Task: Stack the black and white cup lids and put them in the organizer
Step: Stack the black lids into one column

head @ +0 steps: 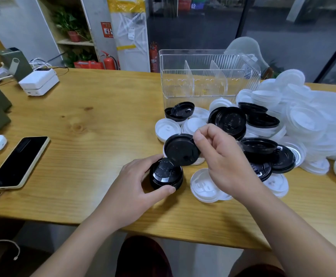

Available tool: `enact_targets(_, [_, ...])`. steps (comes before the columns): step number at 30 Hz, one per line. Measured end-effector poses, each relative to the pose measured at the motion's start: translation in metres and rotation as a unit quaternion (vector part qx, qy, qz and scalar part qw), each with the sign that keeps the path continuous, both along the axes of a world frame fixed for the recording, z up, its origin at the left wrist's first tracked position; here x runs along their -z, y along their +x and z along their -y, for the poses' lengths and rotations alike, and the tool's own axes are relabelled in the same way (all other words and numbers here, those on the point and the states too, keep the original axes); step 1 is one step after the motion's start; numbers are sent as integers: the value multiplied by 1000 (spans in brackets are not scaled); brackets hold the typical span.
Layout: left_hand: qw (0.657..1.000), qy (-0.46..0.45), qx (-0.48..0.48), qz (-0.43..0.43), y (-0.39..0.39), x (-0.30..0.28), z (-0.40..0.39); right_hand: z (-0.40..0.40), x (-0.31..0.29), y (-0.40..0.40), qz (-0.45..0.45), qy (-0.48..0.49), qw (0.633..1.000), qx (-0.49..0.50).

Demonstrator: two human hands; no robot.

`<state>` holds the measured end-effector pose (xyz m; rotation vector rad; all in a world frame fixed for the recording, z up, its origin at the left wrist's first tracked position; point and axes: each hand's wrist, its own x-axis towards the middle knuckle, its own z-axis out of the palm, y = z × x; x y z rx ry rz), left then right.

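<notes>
Between both hands, left (135, 182) gripping stack (166, 174), right (221, 156) pinching lid (181, 149).

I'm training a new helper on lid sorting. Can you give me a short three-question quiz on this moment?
1. True or false: the clear organizer already holds stacked lids.
2. Which hand grips the stack of black lids on the table?
A. left hand
B. right hand
C. neither
3. Fill in: the right hand pinches a single ____ lid, tilted, just above the stack.

Key:
1. False; its compartments look empty.
2. A
3. black
</notes>
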<state>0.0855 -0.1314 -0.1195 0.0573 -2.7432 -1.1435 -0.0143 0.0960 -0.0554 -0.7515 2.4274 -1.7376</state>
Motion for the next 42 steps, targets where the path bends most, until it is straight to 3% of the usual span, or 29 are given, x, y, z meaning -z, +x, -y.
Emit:
enact_targets(5, [999,-6,26,-21,2,-8,-5,18,11,-2,97,-41,994,14])
enact_targets(10, [1000,5,24,-19,2,-9,-6,30,8,-7,60,46,997,19])
enact_targets(13, [1000,0,13,-13,2,-4,-3,27,2,1,63,73,995,-29])
enact_targets(19, [999,-16,16,-25,1,-3,-3,10,-1,20,-24,234,968,-88])
enact_targets(25, [999,-12,20,-37,3,-6,-4,-8,-2,20,-68,251,960,-106])
enact_targets(33, [999,6,20,-27,1,-3,-3,-20,17,27,-120,288,950,-22])
enact_targets(38, [999,-2,27,-22,0,-3,-3,-18,17,28,-111,245,963,-2])
enact_targets(42, [1000,12,15,-23,0,-1,-1,-10,13,28,-98,239,965,-44])
